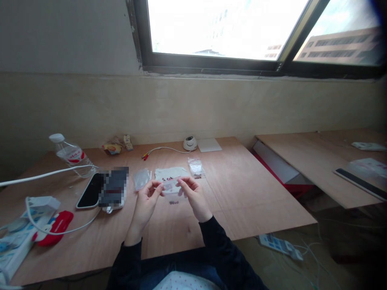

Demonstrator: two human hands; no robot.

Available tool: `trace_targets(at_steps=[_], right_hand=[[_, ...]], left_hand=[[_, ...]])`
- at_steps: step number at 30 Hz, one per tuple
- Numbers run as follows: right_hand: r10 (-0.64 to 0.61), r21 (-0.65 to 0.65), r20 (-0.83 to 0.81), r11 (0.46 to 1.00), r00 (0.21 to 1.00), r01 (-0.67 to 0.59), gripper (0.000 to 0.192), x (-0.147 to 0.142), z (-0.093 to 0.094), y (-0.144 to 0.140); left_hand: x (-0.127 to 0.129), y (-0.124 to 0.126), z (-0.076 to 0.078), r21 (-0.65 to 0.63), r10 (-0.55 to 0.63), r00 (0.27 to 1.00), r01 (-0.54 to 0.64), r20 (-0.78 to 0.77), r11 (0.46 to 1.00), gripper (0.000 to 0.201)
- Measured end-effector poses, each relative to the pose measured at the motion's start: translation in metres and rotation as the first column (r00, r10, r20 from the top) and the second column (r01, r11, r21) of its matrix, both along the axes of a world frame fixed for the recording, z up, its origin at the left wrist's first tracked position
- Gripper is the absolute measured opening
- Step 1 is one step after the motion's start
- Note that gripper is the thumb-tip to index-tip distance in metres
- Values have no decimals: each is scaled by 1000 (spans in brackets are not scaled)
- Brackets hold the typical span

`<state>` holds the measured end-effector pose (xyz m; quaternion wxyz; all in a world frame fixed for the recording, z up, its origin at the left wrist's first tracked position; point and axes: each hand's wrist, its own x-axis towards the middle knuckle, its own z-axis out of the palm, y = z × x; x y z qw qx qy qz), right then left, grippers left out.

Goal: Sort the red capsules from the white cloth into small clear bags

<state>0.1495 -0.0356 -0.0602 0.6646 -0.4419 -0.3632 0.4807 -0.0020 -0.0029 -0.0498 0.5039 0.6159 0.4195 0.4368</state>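
Observation:
Between my two hands hangs a small clear zip bag point(173, 194), with a few small dark red pieces at its bottom. My left hand point(148, 196) pinches the bag's upper left corner between thumb and finger. At the upper right corner, my right hand point(192, 195) pinches it the same way. Just behind the bag lies a white cloth point(163, 172) with several small dark red bits on it, partly hidden by the bag and fingers. Left of the cloth is a stack of clear bags point(141, 179). Another zip bag point(196, 166) with dark red bits lies to its right.
A water bottle point(74, 155) leans at the left behind two phones point(90, 191). A power strip point(21, 241), white cable and red pouch point(56, 228) occupy the left front. A dome camera point(190, 143), white card point(209, 145) and snack wrapper point(112, 147) line the back.

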Motion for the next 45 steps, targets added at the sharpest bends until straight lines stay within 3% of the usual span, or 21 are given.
trace_targets(at_steps=[17,22,37,45], right_hand=[[-77,-4,63,997,995,78,25,-2,-2,0],[-94,-9,35,996,995,94,23,-3,0,-1],[-3,34,130,999,992,-1,19,1,-5,-2],[-22,57,188,998,982,12,17,0,-6,-2]], left_hand=[[6,-4,-1,8,76,997,-76,4,997,18],[7,-3,-4,-7,46,998,-46,49,999,19],[10,-6,-1,20,88,996,-88,12,996,18],[10,-7,1,40,104,994,-103,-19,994,18]])
